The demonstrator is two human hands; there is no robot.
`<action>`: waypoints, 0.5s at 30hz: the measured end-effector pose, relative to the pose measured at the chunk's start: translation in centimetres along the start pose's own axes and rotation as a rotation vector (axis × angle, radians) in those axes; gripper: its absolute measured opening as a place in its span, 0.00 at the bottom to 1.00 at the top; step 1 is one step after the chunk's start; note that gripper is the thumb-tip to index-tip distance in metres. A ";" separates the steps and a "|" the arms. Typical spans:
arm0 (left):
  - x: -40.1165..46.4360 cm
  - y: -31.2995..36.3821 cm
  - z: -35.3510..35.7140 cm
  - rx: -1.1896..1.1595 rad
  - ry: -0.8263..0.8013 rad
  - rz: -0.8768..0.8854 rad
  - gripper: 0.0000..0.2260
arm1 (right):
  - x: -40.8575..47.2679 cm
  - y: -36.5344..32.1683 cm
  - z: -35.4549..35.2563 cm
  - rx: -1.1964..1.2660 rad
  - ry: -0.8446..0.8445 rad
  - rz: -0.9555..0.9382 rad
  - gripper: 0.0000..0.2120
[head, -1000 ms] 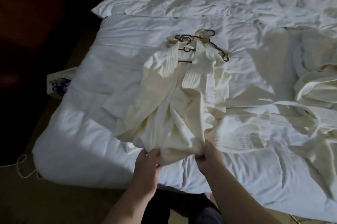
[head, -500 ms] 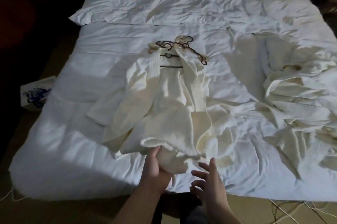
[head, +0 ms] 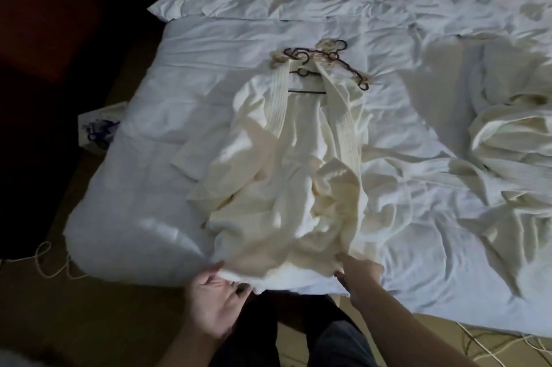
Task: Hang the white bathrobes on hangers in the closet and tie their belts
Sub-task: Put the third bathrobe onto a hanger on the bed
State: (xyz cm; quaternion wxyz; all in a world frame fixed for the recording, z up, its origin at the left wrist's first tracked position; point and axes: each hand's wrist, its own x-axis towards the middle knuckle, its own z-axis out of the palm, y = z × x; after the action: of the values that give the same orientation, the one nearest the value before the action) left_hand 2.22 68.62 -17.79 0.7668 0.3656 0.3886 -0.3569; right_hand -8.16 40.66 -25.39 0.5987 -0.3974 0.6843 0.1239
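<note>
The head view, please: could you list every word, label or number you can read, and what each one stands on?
No text can be read anywhere.
Paper bag on the floor left of the bed: blue print, too blurred to read.
Bathrobe on its hanger: no label shows.

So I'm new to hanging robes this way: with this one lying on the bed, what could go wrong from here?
The bathrobe lies bunched, its hem gripped by the left hand and right hand; tugging toward the bed edge could slide it off the hanger. Spare hangers tangled at the collar may snag. The second robe lies close, so the belts could get mixed up.
</note>
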 end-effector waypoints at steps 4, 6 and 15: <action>1.1 -1.5 1.1 -0.197 -0.079 -0.010 0.14 | 0.0 -0.8 0.4 0.223 -0.078 0.093 0.22; 1.5 -2.6 2.0 -0.196 -0.099 -0.111 0.10 | 0.2 -0.4 0.3 0.222 -0.112 0.096 0.21; -1.2 -2.6 1.3 0.283 -0.120 -0.209 0.18 | -3.4 6.7 -3.3 0.197 0.065 -0.005 0.15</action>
State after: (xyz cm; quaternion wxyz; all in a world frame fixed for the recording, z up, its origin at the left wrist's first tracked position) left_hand -0.01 66.60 -16.87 0.6884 0.4056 0.3239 -0.5067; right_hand -15.26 44.24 -23.46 0.6126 -0.3423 0.7112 0.0415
